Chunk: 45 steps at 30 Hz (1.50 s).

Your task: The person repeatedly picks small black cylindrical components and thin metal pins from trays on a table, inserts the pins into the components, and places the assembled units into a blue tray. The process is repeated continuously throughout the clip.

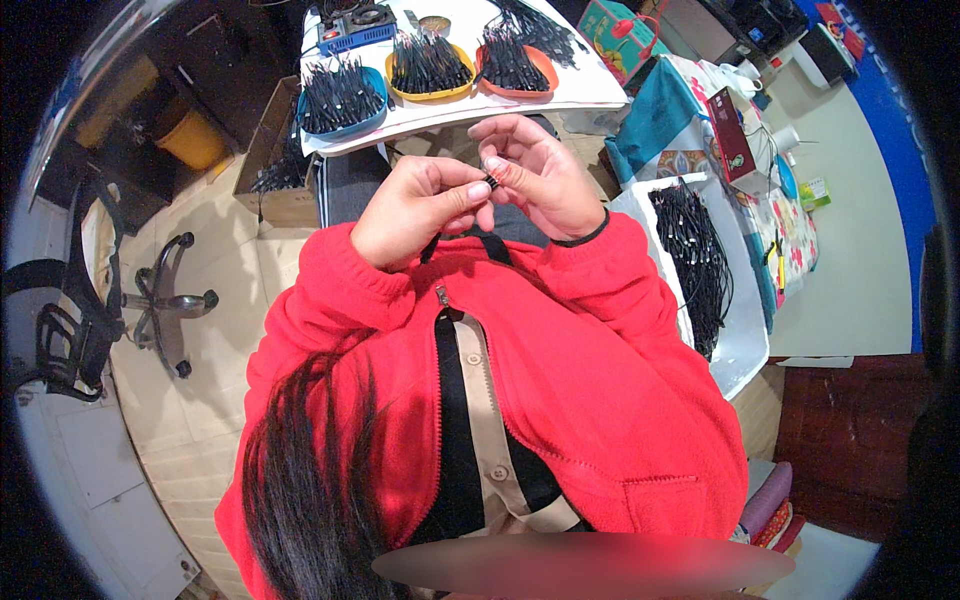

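In front of my chest my two hands meet over a small black cable end (491, 182) with fine reddish wires showing. My left hand (420, 208) pinches it between thumb and fingers. Thumb and index finger of my right hand (550, 190) close on the same end from the other side, its other fingers curled above. Most of the piece is hidden by the fingers. Just beyond, bundles of short black cables fill a blue tray (350, 125), a yellow tray (432, 94) and an orange tray (543, 88) along the near edge of a white table (400, 124).
At my right, a white foam box (742, 320) holds many black cables (690, 255). A cardboard box (285, 208) with more cables stands at the left. Farther left is a wheeled chair (180, 300). A small stove (357, 32) sits on the table's far side.
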Tool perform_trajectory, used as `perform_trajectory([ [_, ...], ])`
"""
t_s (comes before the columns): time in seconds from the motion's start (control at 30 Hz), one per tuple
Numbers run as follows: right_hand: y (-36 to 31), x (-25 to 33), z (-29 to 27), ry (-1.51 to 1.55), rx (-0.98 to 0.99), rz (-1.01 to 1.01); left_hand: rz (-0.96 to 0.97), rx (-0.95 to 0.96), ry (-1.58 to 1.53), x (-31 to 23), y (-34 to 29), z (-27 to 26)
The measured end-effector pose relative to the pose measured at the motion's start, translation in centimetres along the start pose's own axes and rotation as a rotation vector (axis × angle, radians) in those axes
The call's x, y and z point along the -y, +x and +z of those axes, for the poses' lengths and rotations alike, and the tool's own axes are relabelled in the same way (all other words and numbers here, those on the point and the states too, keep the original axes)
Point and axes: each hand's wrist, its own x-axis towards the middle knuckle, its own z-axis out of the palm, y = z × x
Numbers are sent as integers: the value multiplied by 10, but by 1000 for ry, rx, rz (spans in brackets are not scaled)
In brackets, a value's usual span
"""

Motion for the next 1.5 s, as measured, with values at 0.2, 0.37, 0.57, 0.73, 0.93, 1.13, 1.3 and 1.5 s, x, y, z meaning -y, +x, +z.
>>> perform_trajectory([
  [0.2, 1, -13, 3, -20, -24, -25, -1, -52, 27, 4, -1, -4],
  [0.37, 8, -18, -5, -263, -95, -113, 28, -138, 87, 6, 1, -3],
  [0.57, -2, -4, -5, -705, -140, -228, 17, -139, 181, 6, -1, -6],
  [0.73, -3, -14, 0, -872, -122, -274, -5, -115, 183, 7, 1, -7],
  [0.93, -5, 0, -17, -667, -374, -238, -44, -65, 97, 2, -5, -14],
  [1.13, -19, 22, -13, -1126, 20, -453, -81, 55, 19, -1, -10, -21],
  [1.3, -12, 23, 0, -1246, 99, -765, -113, 92, -20, -2, -10, -20],
  [1.5, -10, 15, 3, -1270, 37, -818, -127, 99, 7, -2, -8, -19],
])
